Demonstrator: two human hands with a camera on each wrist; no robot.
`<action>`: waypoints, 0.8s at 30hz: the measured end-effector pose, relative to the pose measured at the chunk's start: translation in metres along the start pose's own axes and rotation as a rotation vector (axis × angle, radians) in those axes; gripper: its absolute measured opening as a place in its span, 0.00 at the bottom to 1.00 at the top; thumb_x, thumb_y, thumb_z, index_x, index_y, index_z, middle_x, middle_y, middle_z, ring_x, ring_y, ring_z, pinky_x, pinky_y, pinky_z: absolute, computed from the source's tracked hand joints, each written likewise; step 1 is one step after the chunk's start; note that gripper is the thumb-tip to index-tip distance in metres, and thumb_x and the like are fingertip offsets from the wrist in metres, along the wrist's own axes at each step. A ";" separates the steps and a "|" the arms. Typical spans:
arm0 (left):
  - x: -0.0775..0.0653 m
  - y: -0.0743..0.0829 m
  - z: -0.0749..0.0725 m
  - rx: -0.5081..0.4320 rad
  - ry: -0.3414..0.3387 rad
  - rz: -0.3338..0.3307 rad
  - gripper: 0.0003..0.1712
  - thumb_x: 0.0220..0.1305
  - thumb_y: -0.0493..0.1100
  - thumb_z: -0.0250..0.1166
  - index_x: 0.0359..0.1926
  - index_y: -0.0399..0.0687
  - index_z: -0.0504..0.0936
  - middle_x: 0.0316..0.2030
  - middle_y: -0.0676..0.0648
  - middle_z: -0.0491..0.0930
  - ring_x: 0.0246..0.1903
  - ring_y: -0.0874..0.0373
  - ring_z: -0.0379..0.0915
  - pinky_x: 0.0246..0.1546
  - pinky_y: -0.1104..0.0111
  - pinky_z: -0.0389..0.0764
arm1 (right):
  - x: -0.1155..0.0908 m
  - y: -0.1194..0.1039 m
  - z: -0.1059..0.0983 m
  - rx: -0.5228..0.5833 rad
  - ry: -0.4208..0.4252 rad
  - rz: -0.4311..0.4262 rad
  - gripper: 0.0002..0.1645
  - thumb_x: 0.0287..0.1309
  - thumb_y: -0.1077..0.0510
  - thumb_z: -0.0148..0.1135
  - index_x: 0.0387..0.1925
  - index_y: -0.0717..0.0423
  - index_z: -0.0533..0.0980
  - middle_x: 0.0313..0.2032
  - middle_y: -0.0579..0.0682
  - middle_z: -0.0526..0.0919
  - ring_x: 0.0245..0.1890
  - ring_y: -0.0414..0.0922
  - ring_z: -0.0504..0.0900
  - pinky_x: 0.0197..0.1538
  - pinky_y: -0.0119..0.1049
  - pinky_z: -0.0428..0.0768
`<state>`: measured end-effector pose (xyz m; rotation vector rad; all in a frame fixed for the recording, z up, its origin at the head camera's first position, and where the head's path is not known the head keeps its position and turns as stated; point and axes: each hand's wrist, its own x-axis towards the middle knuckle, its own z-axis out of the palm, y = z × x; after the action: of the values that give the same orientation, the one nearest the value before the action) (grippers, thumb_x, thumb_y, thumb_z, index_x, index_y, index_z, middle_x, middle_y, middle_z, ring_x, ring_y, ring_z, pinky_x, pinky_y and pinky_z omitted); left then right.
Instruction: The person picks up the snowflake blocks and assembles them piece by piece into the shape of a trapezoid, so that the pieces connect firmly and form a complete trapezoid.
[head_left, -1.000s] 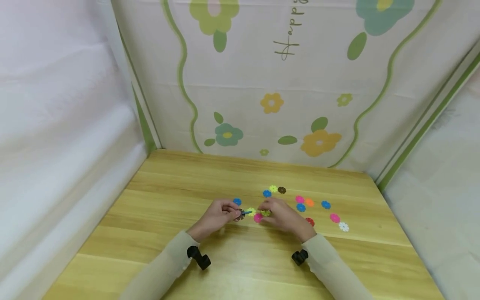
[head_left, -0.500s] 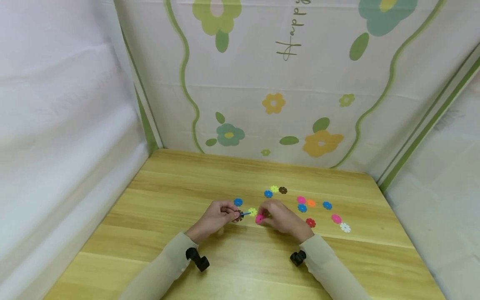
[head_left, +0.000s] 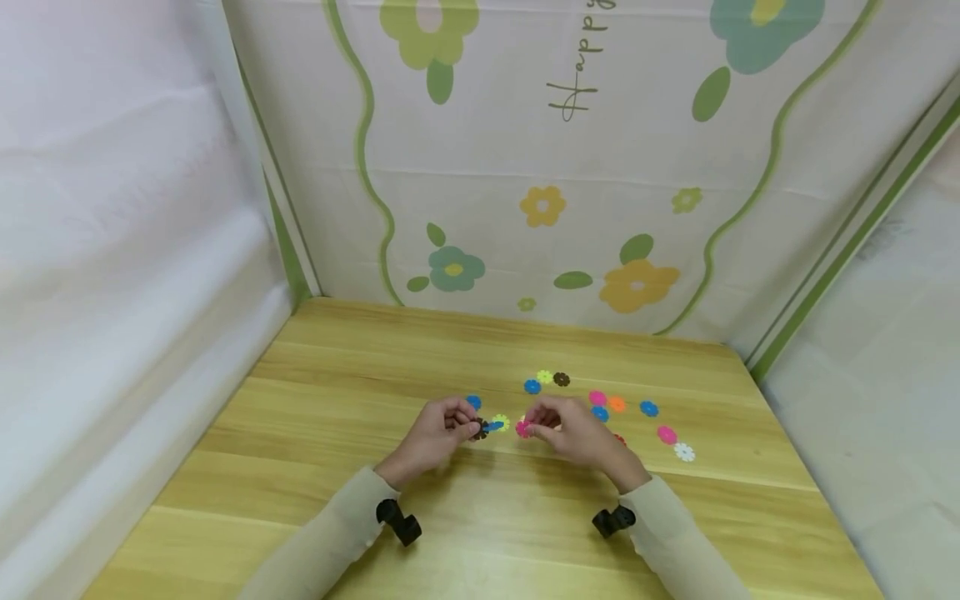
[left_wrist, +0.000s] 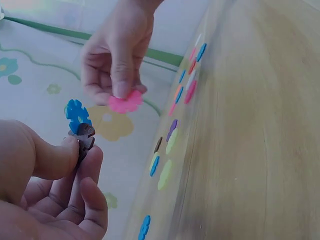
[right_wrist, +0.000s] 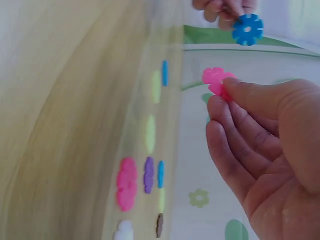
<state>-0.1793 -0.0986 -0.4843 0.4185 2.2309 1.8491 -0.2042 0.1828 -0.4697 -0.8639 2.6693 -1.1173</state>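
Note:
My left hand (head_left: 433,432) pinches a brown notched flower disc (left_wrist: 85,136) between thumb and fingers. Joined to it at the edge is a blue flower disc (left_wrist: 77,114), its face turned toward the right wrist camera. To the right, my right hand (head_left: 573,432) holds a pink flower disc (right_wrist: 216,80) by thumb and fingertips, above the table. A small gap separates the pink disc from the blue one. Beneath and behind the hands lie a yellow-green disc (head_left: 502,422) and a loose blue disc (head_left: 474,402).
Several more discs lie on the wooden table (head_left: 360,367), among them blue (head_left: 532,387), orange (head_left: 617,404), pink (head_left: 667,435) and white (head_left: 684,452) ones. A purple disc (right_wrist: 148,175) shows in the right wrist view. Flower-printed cloth (head_left: 480,133) walls the back.
My right hand has taken the pink disc off the table and raised it. The blue disc in the left hand, earlier edge-on, now shows more of its face.

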 end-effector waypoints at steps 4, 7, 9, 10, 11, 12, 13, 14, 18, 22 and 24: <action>-0.001 0.002 0.003 0.050 0.028 0.051 0.03 0.73 0.32 0.66 0.44 0.35 0.82 0.38 0.41 0.84 0.40 0.36 0.80 0.39 0.62 0.86 | -0.007 -0.008 -0.003 0.088 0.077 -0.028 0.04 0.70 0.53 0.70 0.42 0.48 0.84 0.37 0.41 0.88 0.37 0.44 0.87 0.44 0.34 0.87; -0.001 0.003 0.006 0.090 0.044 0.085 0.05 0.73 0.34 0.67 0.44 0.34 0.83 0.37 0.42 0.84 0.36 0.44 0.79 0.34 0.72 0.80 | -0.011 -0.013 -0.003 0.130 0.140 -0.059 0.03 0.68 0.55 0.71 0.42 0.47 0.84 0.37 0.41 0.89 0.36 0.45 0.88 0.43 0.36 0.88; -0.002 0.004 0.008 0.107 0.051 0.101 0.07 0.73 0.36 0.68 0.43 0.34 0.83 0.37 0.43 0.85 0.35 0.49 0.79 0.33 0.74 0.78 | -0.012 -0.015 -0.001 0.143 0.177 -0.080 0.03 0.68 0.56 0.72 0.41 0.47 0.84 0.36 0.42 0.89 0.36 0.44 0.88 0.42 0.37 0.89; -0.002 0.005 0.009 0.111 0.049 0.107 0.07 0.73 0.37 0.68 0.43 0.34 0.82 0.37 0.43 0.85 0.34 0.48 0.79 0.33 0.74 0.78 | -0.013 -0.016 0.000 0.151 0.194 -0.092 0.04 0.67 0.57 0.72 0.41 0.47 0.84 0.36 0.42 0.89 0.35 0.44 0.88 0.42 0.37 0.89; -0.003 0.005 0.010 0.115 0.047 0.109 0.07 0.73 0.37 0.68 0.43 0.35 0.82 0.37 0.43 0.85 0.34 0.47 0.79 0.33 0.74 0.78 | -0.013 -0.016 0.001 0.156 0.209 -0.100 0.04 0.67 0.58 0.73 0.40 0.47 0.84 0.36 0.42 0.89 0.35 0.44 0.88 0.42 0.37 0.89; -0.003 0.005 0.010 0.115 0.046 0.110 0.07 0.73 0.37 0.68 0.42 0.35 0.82 0.37 0.44 0.85 0.34 0.45 0.79 0.33 0.74 0.78 | -0.014 -0.016 0.003 0.159 0.220 -0.113 0.04 0.67 0.58 0.73 0.40 0.47 0.84 0.36 0.43 0.89 0.35 0.45 0.88 0.42 0.37 0.89; -0.003 0.005 0.011 0.114 0.044 0.112 0.06 0.73 0.36 0.68 0.42 0.36 0.82 0.37 0.44 0.85 0.35 0.41 0.80 0.33 0.74 0.78 | -0.014 -0.015 0.004 0.166 0.226 -0.120 0.04 0.67 0.59 0.72 0.40 0.48 0.84 0.36 0.44 0.89 0.35 0.46 0.88 0.42 0.37 0.89; -0.004 0.006 0.012 0.110 0.043 0.109 0.05 0.73 0.36 0.68 0.41 0.36 0.81 0.37 0.44 0.85 0.36 0.38 0.80 0.33 0.74 0.78 | -0.014 -0.015 0.005 0.172 0.231 -0.123 0.04 0.67 0.59 0.72 0.40 0.48 0.84 0.36 0.44 0.90 0.35 0.46 0.88 0.42 0.37 0.89; -0.004 0.006 0.014 0.102 0.045 0.104 0.03 0.72 0.33 0.67 0.41 0.37 0.81 0.37 0.44 0.85 0.38 0.33 0.79 0.32 0.74 0.78 | -0.014 -0.015 0.008 0.206 0.219 -0.123 0.04 0.67 0.58 0.72 0.41 0.49 0.84 0.37 0.45 0.90 0.35 0.54 0.89 0.42 0.38 0.90; -0.003 0.005 0.015 0.117 0.052 0.116 0.02 0.71 0.31 0.67 0.40 0.38 0.81 0.36 0.45 0.85 0.35 0.38 0.79 0.31 0.74 0.77 | -0.015 -0.016 0.009 0.221 0.197 -0.108 0.04 0.67 0.56 0.72 0.41 0.48 0.84 0.38 0.45 0.91 0.36 0.55 0.89 0.43 0.39 0.90; -0.003 0.004 0.016 0.129 0.057 0.123 0.02 0.71 0.31 0.67 0.40 0.38 0.81 0.35 0.45 0.84 0.33 0.42 0.79 0.31 0.74 0.77 | -0.015 -0.016 0.010 0.219 0.192 -0.107 0.04 0.67 0.56 0.73 0.41 0.48 0.84 0.38 0.45 0.90 0.36 0.53 0.89 0.43 0.38 0.89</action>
<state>-0.1711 -0.0844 -0.4837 0.5431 2.4224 1.8012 -0.1812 0.1761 -0.4672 -0.9091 2.6034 -1.5570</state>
